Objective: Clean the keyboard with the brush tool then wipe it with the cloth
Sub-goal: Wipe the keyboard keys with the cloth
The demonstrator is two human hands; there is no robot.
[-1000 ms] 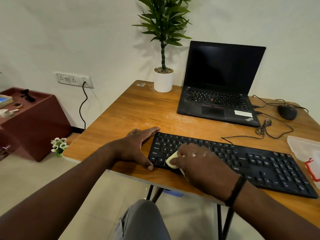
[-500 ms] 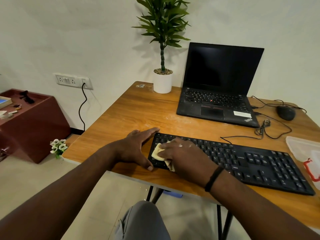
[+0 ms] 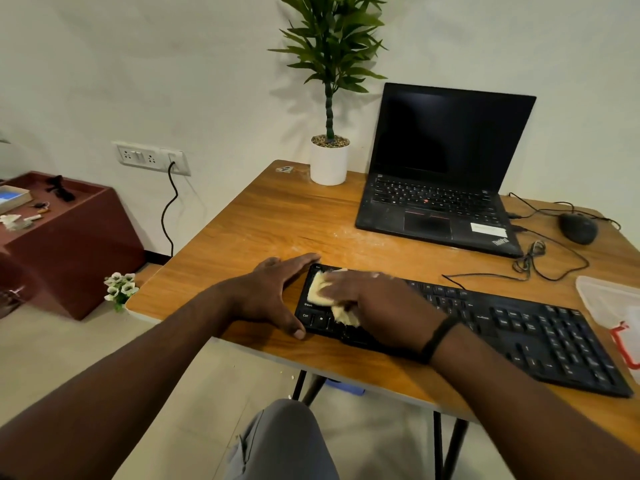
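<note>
We see the black keyboard (image 3: 467,327) lying near the front edge of the wooden surface (image 3: 263,223), slanting from its left end toward five o'clock. A pale yellow cloth (image 3: 323,292) lies on its left-end keys, pressed down by the right hand (image 3: 374,303), whose fingers (image 3: 341,284) lie spread and fairly straight over the cloth; whether any finger curls under it we cannot tell. The left hand (image 3: 266,296) lies flat just at nine o'clock of the keyboard, fingers released and straight along the keyboard's left edge, thumb touching the front corner. At one o'clock from the keyboard an open black laptop (image 3: 440,188) stands, a potted plant (image 3: 329,161) at its nine o'clock. A black mouse (image 3: 578,228) sits at two o'clock, its cable looping between laptop and keyboard.
</note>
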